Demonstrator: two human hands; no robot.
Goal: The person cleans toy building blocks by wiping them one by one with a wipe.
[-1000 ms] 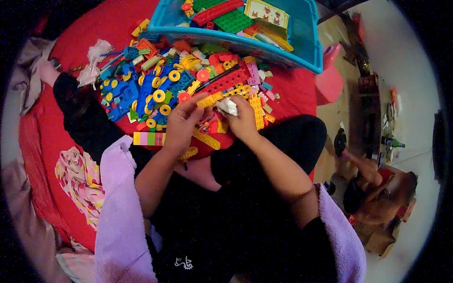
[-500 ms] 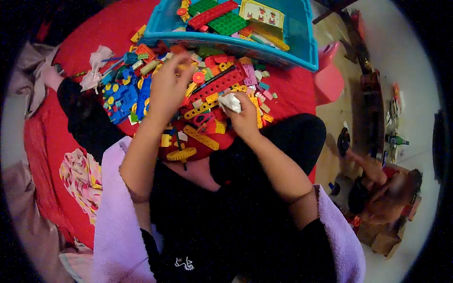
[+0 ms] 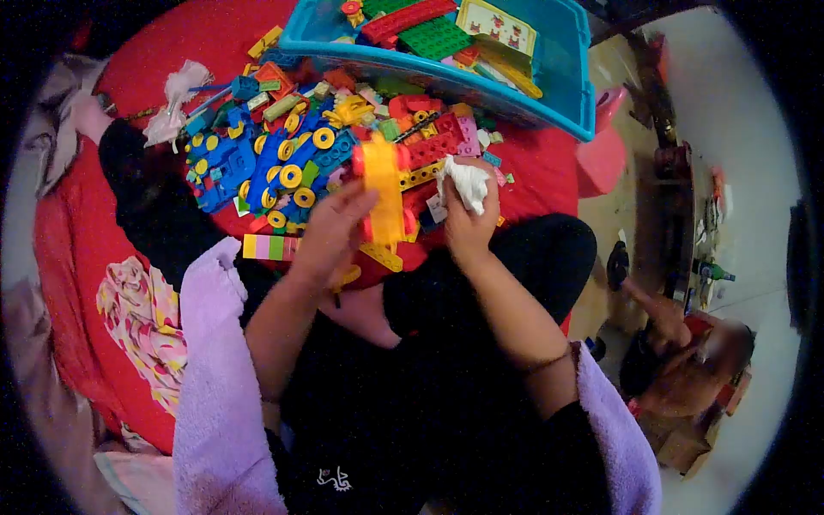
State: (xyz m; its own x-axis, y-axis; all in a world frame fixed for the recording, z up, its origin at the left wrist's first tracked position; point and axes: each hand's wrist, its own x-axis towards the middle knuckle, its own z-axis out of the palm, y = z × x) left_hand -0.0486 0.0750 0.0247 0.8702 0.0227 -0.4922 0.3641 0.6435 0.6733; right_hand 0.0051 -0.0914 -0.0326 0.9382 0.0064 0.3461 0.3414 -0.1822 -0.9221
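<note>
My left hand grips a long yellow toy piece with red wheel-like parts, blurred by motion and raised over the pile. A crumpled white cloth is bunched in the closed fingers of my right hand, just right of the yellow piece. Beneath and beyond both hands spreads a heap of plastic building blocks. Blue pieces with yellow wheels lie on its left side, and a red perforated bar lies near the cloth. A striped row of blocks sits by my left wrist.
A blue plastic bin holding green and red plates stands behind the heap on the red sheet. To its right is a pink plastic seat. Patterned fabric lies at left. Another person sits at far right.
My left hand has come down and nearer, now with the yellow toy piece in it. My right hand with the white cloth has shifted slightly right.
</note>
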